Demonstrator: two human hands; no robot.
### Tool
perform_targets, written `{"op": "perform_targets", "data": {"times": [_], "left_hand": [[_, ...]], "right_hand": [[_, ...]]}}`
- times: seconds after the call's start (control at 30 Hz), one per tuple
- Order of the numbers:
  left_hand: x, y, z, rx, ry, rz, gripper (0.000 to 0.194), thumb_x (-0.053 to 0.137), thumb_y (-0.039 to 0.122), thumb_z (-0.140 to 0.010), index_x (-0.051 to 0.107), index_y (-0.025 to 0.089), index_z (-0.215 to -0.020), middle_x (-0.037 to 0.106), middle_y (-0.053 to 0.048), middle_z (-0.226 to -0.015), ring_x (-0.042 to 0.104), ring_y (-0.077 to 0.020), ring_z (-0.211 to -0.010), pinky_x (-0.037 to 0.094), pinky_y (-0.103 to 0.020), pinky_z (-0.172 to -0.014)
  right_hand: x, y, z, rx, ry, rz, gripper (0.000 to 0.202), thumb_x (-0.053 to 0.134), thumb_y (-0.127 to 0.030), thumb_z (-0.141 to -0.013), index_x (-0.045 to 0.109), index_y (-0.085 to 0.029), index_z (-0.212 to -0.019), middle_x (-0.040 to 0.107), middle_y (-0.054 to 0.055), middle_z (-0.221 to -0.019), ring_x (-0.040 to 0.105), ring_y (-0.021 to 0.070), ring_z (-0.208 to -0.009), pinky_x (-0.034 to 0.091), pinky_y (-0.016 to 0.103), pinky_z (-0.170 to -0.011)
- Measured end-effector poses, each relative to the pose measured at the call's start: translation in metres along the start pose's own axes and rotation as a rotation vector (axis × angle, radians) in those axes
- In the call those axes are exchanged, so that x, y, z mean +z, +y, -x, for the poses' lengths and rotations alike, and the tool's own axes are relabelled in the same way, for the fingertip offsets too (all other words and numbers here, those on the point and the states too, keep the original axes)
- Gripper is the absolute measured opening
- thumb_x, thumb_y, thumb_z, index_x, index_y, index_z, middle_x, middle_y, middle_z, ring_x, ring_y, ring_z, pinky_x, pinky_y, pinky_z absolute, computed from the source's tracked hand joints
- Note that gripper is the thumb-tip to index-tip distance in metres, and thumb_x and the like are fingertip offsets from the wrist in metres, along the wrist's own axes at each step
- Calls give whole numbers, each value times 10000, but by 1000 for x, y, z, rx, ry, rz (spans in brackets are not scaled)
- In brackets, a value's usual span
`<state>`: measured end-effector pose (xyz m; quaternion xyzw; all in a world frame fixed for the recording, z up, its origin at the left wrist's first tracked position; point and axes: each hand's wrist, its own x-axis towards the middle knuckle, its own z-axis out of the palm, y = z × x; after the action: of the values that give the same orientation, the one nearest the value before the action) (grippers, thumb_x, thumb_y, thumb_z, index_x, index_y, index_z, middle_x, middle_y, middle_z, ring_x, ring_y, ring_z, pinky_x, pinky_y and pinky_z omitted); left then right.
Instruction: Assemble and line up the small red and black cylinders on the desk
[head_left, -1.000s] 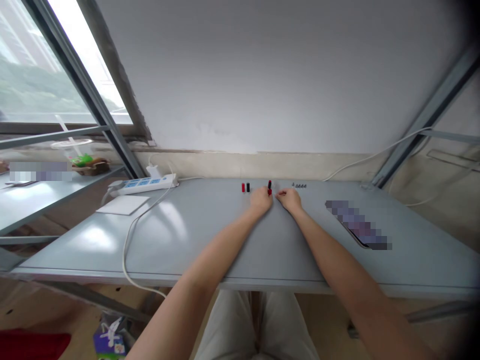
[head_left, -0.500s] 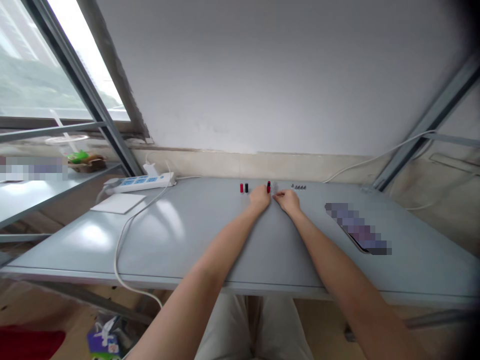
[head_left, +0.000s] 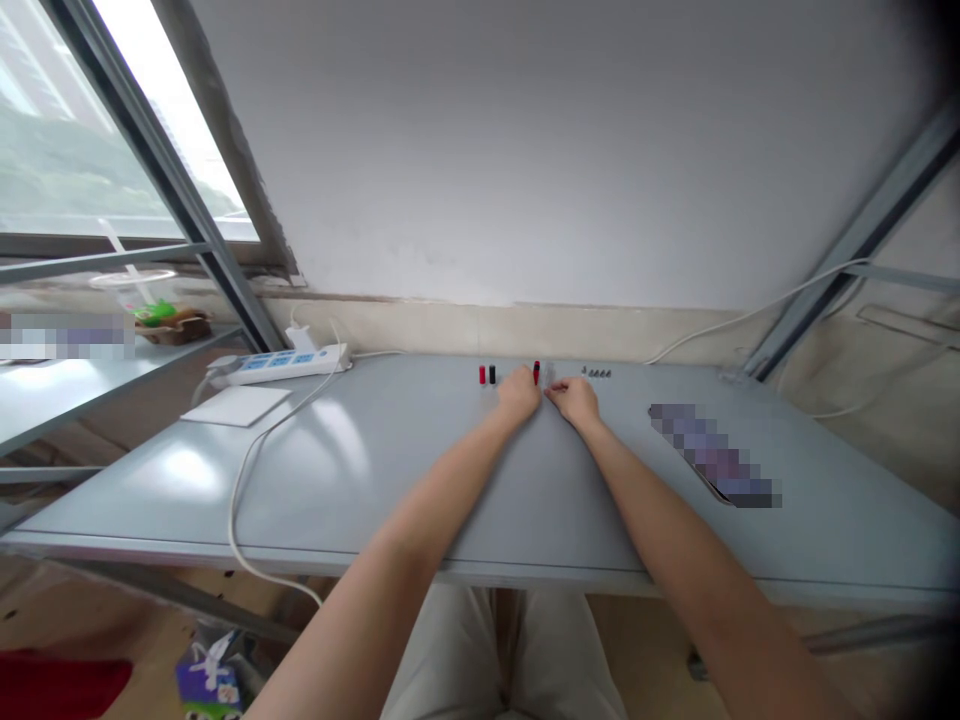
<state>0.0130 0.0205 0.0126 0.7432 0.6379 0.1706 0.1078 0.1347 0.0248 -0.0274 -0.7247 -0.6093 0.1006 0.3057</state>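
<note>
Head view: a small red-and-black cylinder (head_left: 536, 372) stands at the far middle of the grey table (head_left: 390, 480), touching the curled left hand (head_left: 519, 392); grip cannot be told. Right hand (head_left: 574, 398), loosely closed, sits just beside. Risk: a nudge could topple it, or scatter the small dark screws (head_left: 598, 373) nearby.

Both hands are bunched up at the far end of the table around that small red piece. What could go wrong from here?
The red piece at the left hand is small and may slip and roll off. The right hand sits close to the row of tiny dark parts; a sideways sweep could scatter them. The red and black pieces standing just left of the left hand could be tipped over.
</note>
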Motion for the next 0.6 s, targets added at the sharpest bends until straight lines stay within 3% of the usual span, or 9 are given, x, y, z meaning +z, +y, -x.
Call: {"op": "perform_targets", "data": {"times": [0.2, 0.33, 0.5, 0.6], "left_hand": [[-12, -11, 27, 93, 28, -45, 335, 434, 225, -849, 446, 132, -1171, 621, -175, -1041, 595, -279, -988, 452, -373, -811], [-20, -24, 42, 65, 14, -67, 452, 415, 223, -847, 352, 136, -1286, 622, -175, -1031, 598, -285, -964, 451, -369, -791], [-25, -40, 41, -27, 25, -46, 671, 405, 210, -848, 82, 139, -1432, 610, -186, -1066, 593, -279, -976, 444, -368, -804], [-25, -48, 37, -53, 33, -32, 717, 396, 193, -845, 4, 163, -1443, 585, -182, -1126, 591, -272, -983, 442, -370, -816]], "right_hand": [[-2, -2, 1, 15, 0, -15, 214, 619, -336, -735, 710, -208, -880, 698, 70, -893, 628, 187, -841, 440, 265, -724], [-3, -5, 2, 28, -5, -8, 203, 616, -331, -741, 714, -212, -873, 698, 67, -893, 625, 190, -852, 439, 266, -728], [-5, -7, 5, 40, 0, -22, 196, 616, -324, -741, 713, -215, -872, 697, 65, -898, 626, 184, -851, 438, 260, -721], [-5, -5, 5, 19, 10, -33, 202, 616, -324, -741, 710, -209, -878, 697, 59, -890, 627, 182, -838, 438, 262, -721]]}}
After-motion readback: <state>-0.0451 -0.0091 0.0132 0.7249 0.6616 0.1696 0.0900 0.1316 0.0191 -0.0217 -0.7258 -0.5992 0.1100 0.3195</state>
